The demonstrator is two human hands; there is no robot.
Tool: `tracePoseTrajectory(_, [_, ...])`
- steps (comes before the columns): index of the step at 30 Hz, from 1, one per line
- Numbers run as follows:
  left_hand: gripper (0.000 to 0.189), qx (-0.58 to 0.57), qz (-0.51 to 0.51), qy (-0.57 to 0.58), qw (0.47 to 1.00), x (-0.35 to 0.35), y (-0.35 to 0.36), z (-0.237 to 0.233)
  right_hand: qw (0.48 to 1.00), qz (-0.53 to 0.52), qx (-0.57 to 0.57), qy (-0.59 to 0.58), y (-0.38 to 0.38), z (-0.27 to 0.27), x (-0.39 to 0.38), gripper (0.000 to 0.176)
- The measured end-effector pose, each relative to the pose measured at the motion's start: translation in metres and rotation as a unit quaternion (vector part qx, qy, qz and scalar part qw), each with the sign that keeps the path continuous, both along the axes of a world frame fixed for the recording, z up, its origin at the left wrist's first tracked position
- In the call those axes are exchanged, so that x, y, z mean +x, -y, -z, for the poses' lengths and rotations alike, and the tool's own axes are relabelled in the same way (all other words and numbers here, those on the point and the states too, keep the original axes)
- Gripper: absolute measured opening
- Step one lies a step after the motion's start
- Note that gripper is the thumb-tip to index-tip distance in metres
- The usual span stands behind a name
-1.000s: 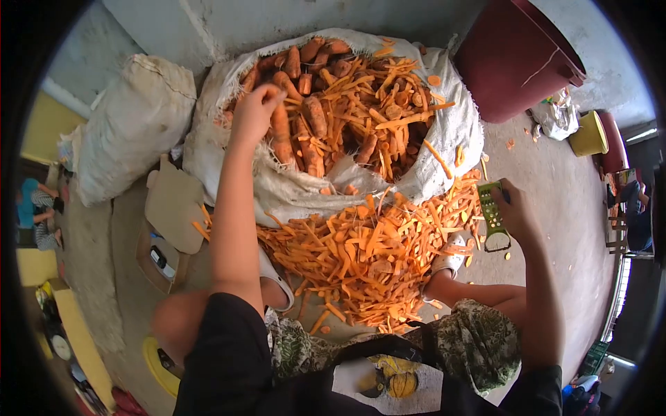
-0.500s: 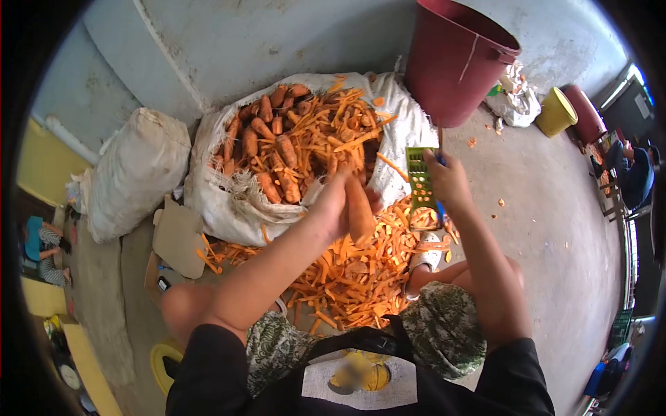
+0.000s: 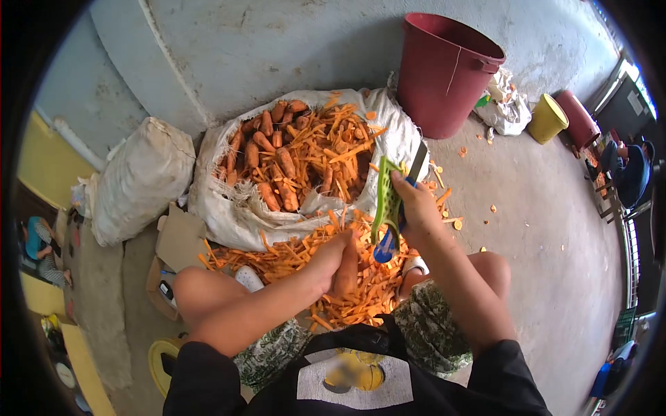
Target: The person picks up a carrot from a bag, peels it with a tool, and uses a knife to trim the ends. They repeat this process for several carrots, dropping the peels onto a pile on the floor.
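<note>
Grey concrete floor (image 3: pixel 555 229) runs up to a bare plastered wall (image 3: pixel 277 48), and the person sits low on it with both knees spread.

The biggest container is an open white sack (image 3: pixel 222 215) slumped against the wall. Its mouth is rolled back. Whole unpeeled carrots (image 3: pixel 277 173) fill its left side, and loose orange peel strips (image 3: pixel 340 145) lie over its right side.

To its left a second sack (image 3: pixel 139 180) is shut and bulging, so its contents are hidden. A tall maroon bucket (image 3: pixel 444 76) stands upright just beside the open sack's right edge, and its inside cannot be seen. Further right, near each other, are a crumpled white bag (image 3: pixel 510 111), a small yellow bucket (image 3: pixel 547 118) and a smaller maroon one (image 3: pixel 576 118). What they hold is too small to tell.

A broad heap of peelings (image 3: pixel 291 253) spreads on the floor between the open sack and the person's legs. Flat cardboard (image 3: pixel 180 239) lies at its left.

The left hand (image 3: pixel 329 260) is over the heap. Its fingers are wrapped tightly around one carrot (image 3: pixel 347 270), which points down toward the peelings.

The right hand (image 3: pixel 416 208) is just above and to the right. Its fingers are closed round a green peeler (image 3: pixel 387 201) with a blue lower end. The peeler is tilted, with that end just beside the top of the carrot. Whether it touches the carrot cannot be told.
</note>
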State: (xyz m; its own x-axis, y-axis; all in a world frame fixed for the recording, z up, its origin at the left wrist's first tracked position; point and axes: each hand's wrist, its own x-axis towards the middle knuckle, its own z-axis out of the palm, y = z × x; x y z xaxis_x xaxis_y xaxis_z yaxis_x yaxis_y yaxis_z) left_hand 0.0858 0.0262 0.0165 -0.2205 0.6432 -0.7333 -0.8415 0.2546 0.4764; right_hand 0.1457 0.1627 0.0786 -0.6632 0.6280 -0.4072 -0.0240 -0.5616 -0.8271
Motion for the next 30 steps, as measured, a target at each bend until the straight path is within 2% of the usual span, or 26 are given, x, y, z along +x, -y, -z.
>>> tracePoseTrajectory(2, [0.034, 0.040, 0.004, 0.023, 0.999, -0.007, -0.004, -0.012, 0.996, -0.040, 0.074, 0.016, 0.008, 0.014, 0.001, 0.026])
tracePoseTrajectory(4, [0.035, 0.078, 0.008, 0.047, 0.996, -0.014, -0.008, -0.008, 0.992, -0.032, 0.122, 0.016, 0.010, 0.036, -0.004, 0.029])
tracePoseTrajectory(7, [0.038, 0.099, -0.065, 0.057, 0.991, -0.023, -0.015, -0.001, 0.985, -0.034, 0.156, 0.062, 0.004, 0.050, -0.008, 0.029])
tracePoseTrajectory(10, [0.040, 0.133, -0.074, 0.107, 0.983, -0.033, -0.014, 0.000, 0.992, 0.012, 0.114, 0.049, 0.004, 0.044, -0.015, 0.028])
tracePoseTrajectory(12, [0.036, 0.114, -0.105, 0.115, 0.981, -0.032, -0.017, 0.002, 0.994, 0.026, 0.099, 0.040, 0.006, 0.045, -0.021, 0.027])
tracePoseTrajectory(14, [0.033, 0.108, -0.050, 0.109, 0.987, -0.034, -0.017, 0.016, 0.985, -0.008, 0.162, 0.062, 0.006, 0.054, -0.024, 0.026])
tracePoseTrajectory(16, [0.032, 0.123, -0.057, 0.099, 0.986, -0.034, -0.016, 0.015, 0.986, -0.018, 0.148, 0.081, 0.011, 0.050, -0.027, 0.024])
tracePoseTrajectory(18, [0.030, 0.247, 0.004, 0.109, 0.963, -0.039, -0.014, 0.028, 0.983, 0.002, 0.172, 0.061, 0.009, 0.063, -0.032, 0.022])
tracePoseTrajectory(19, [0.030, 0.245, 0.002, 0.110, 0.963, -0.039, -0.013, 0.032, 0.983, -0.001, 0.170, 0.062, 0.009, 0.068, -0.034, 0.022])
tracePoseTrajectory(21, [0.028, 0.159, -0.039, 0.118, 0.979, -0.037, -0.015, 0.035, 0.980, 0.003, 0.183, 0.074, 0.009, 0.073, -0.034, 0.022])
tracePoseTrajectory(28, [0.030, 0.106, -0.025, 0.106, 0.988, -0.035, -0.013, 0.016, 0.970, -0.025, 0.211, 0.116, 0.019, 0.072, -0.034, 0.022])
tracePoseTrajectory(30, [0.030, 0.110, -0.020, 0.109, 0.988, -0.036, -0.013, 0.020, 0.978, -0.045, 0.178, 0.098, 0.020, 0.078, -0.035, 0.023])
